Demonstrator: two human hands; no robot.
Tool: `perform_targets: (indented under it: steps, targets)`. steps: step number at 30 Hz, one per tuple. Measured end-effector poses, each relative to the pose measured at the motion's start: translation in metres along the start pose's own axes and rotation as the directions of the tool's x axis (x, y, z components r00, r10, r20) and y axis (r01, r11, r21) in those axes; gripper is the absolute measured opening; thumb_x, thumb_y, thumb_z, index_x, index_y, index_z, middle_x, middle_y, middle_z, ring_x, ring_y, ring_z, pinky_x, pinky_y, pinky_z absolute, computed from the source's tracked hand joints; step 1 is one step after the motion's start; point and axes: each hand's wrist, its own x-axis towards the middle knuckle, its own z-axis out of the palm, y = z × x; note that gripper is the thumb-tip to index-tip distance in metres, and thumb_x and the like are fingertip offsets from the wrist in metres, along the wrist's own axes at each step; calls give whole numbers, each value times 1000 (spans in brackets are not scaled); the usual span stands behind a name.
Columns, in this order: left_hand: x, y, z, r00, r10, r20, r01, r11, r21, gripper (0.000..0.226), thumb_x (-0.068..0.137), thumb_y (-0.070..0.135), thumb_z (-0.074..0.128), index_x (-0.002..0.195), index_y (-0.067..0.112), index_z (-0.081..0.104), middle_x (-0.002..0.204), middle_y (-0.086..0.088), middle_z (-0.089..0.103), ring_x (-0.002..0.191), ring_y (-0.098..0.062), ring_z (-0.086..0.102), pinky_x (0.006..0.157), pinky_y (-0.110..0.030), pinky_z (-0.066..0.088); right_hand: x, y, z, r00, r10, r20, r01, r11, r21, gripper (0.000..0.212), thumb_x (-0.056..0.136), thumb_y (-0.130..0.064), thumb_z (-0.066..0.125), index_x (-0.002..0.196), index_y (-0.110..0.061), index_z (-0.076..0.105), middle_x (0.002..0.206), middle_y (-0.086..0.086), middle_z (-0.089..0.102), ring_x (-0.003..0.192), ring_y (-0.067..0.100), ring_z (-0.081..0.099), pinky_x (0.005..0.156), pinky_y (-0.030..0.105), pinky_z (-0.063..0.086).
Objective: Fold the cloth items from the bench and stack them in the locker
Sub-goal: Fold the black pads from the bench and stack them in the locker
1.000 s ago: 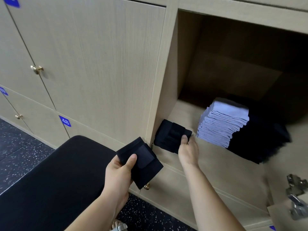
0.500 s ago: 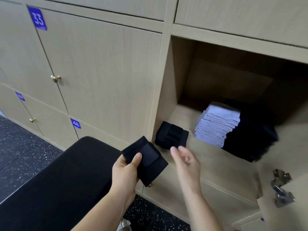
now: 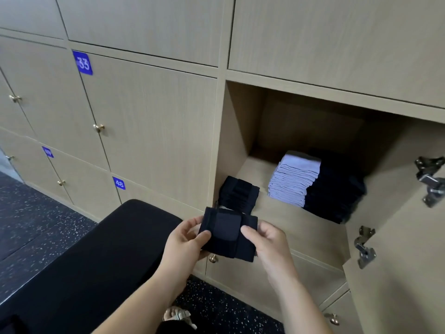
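The right hand (image 3: 267, 239) and the left hand (image 3: 185, 239) gripped one folded black cloth (image 3: 226, 233) in front of the open locker (image 3: 234, 141). A second earlier the right hand had been inside the locker, resting on the small black stack (image 3: 238, 195) at the front left of the shelf. Half a second earlier it had drawn back empty. It then joined the left hand, which had carried the cloth alone until that point.

The fingers (image 3: 248, 230) of each hand pinched an opposite side of the piece, thumbs on top. They held it flat just below the shelf's front edge, near the black stack but not touching it.

Deeper on the shelf, a pale stack (image 3: 295, 179) stood against a dark pile (image 3: 334, 194), and both looked as they had a second before. The door (image 3: 397, 237) hung open at the right, and the black worktop (image 3: 108, 249) ran off to the lower left.

The change suggested that the previous piece had been delivered and that this one was next. It already looked folded, so the two-handed hold was probably a last squaring-up before it went onto the black stack. The likely snag was the wrapped outer flap slipping loose when the fingers let go.
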Motion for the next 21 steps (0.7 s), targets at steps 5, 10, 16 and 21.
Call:
perform_targets:
  steps: [5, 10, 16, 21]
  targets:
    - [-11, 7, -1, 995, 59, 82, -70, 989, 134, 43, 94, -5, 55, 132, 16, 56, 86, -9, 74, 81, -14, 73, 62, -18, 54, -2, -15, -15, 998, -10, 60, 13, 999, -47, 14, 90, -2, 60, 89, -9, 71, 80, 1, 75, 71, 10, 68, 61, 22, 54]
    - [-5, 3, 13, 999, 44, 6, -44, 998, 37, 41, 94, -3, 57, 129, 19, 59, 92, -17, 67, 83, -17, 72, 65, -22, 56, -6, -7, -22, 999, -35, -23, 34, 999, -30, 14, 90, -4, 61, 85, -9, 73, 83, 9, 75, 76, 19, 68, 77, 39, 55]
    - [17, -10, 29, 994, 97, -46, -92, 989, 115, 36, 95, -5, 55, 125, 13, 62, 93, -4, 77, 83, -9, 73, 66, -17, 56, 17, 17, -22, 986, -47, -160, 41, 998, -41, 15, 87, -5, 63, 77, -11, 72, 82, 16, 72, 74, 23, 63, 79, 49, 54]
    - [56, -15, 40, 986, 158, -56, -139, 957, 254, 34, 97, 7, 57, 127, 21, 60, 113, 10, 69, 101, -5, 65, 60, -7, 49, 55, 27, -18, 970, -24, -243, 32, 999, 30, 15, 88, -5, 64, 78, -13, 72, 79, 16, 71, 73, 21, 62, 73, 37, 50]
